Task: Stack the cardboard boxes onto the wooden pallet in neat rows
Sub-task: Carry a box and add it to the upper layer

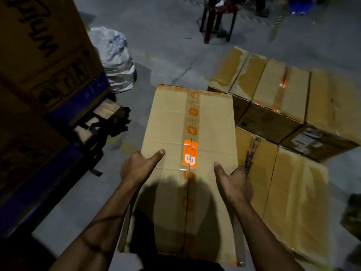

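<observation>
We hold a sealed cardboard box (pixel 187 153) before us, left hand (pixel 136 169) and right hand (pixel 237 184) gripping its sides, thumbs on top; contents hidden. Its right edge meets laid boxes (pixel 283 98). A tall stack (pixel 39 65) crowds our left; a white sack (pixel 117 59) lies on open floor (pixel 166 45) ahead.

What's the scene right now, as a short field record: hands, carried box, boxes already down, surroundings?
left hand: grips left edge of carried box, thumb on top
right hand: grips right edge, thumb on top
carried box: sealed with orange-logo tape along its middle
placed boxes: rows to the right
pallet: not visible
surroundings: white sack, concrete floor
</observation>
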`<act>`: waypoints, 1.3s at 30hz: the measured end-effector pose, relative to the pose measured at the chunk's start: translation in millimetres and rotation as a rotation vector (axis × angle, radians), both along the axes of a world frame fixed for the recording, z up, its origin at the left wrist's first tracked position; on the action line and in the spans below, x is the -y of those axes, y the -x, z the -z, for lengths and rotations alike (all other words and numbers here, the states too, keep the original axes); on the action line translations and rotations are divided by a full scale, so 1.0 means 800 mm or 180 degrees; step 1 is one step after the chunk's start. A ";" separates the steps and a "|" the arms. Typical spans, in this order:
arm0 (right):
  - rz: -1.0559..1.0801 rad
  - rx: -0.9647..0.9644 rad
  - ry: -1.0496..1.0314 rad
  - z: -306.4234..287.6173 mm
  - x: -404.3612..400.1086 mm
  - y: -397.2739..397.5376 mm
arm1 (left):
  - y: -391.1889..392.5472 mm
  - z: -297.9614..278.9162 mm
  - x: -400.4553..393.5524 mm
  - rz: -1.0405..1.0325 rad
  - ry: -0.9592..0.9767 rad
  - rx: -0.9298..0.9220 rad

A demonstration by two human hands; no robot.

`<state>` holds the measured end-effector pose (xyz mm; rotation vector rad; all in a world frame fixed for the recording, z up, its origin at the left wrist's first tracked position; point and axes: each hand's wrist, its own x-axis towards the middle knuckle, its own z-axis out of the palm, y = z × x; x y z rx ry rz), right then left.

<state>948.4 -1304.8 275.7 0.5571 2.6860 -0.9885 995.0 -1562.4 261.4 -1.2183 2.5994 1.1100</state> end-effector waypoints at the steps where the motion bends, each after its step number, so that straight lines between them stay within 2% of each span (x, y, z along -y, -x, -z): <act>1: 0.0035 0.0018 0.0011 0.005 -0.001 0.007 | 0.012 0.006 0.000 0.0033 -0.0001 0.0015; 12: 0.0316 0.0292 0.0010 0.051 0.005 0.100 | 0.145 0.052 0.013 0.0404 -0.0205 0.0081; 16: 0.0489 0.0404 -0.0017 0.071 0.008 0.123 | 0.189 0.082 0.020 0.0624 -0.0274 0.0331; 25: 0.1145 0.0433 -0.0168 0.141 0.029 0.186 | 0.289 0.128 0.023 0.1202 -0.0027 0.0410; 30: 0.1392 0.0338 0.0096 0.183 0.029 0.222 | 0.344 0.169 0.026 0.1107 -0.0230 0.0540; 34: 0.1275 0.0496 0.0400 0.229 0.027 0.242 | 0.361 0.181 -0.002 0.1064 -0.0535 0.0629; 39: 0.1120 0.0606 0.0422 0.249 0.029 0.247 | 0.362 0.197 -0.001 0.1115 -0.0526 0.0570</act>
